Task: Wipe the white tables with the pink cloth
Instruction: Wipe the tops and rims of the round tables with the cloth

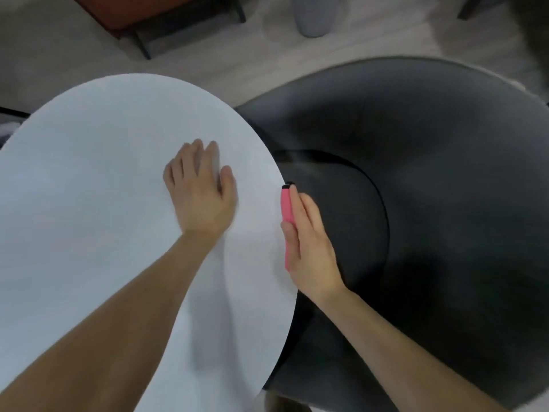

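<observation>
A round white table (89, 203) fills the left half of the head view. My left hand (202, 191) lies palm down on its top near the right edge, fingers fairly straight and blurred by motion. My right hand (312, 248) is just off the table's right rim, above the chair. It pinches the pink cloth (285, 206) between thumb and straight fingers. The cloth shows only as a narrow pink strip with a small black tip, pressed against the rim. Nothing else lies on the tabletop.
A dark grey tub armchair (445, 173) stands close against the table's right side. On the pale floor behind are a brown seat on dark legs (133, 13) at the top left and a light grey rounded object (315, 13) at the top centre.
</observation>
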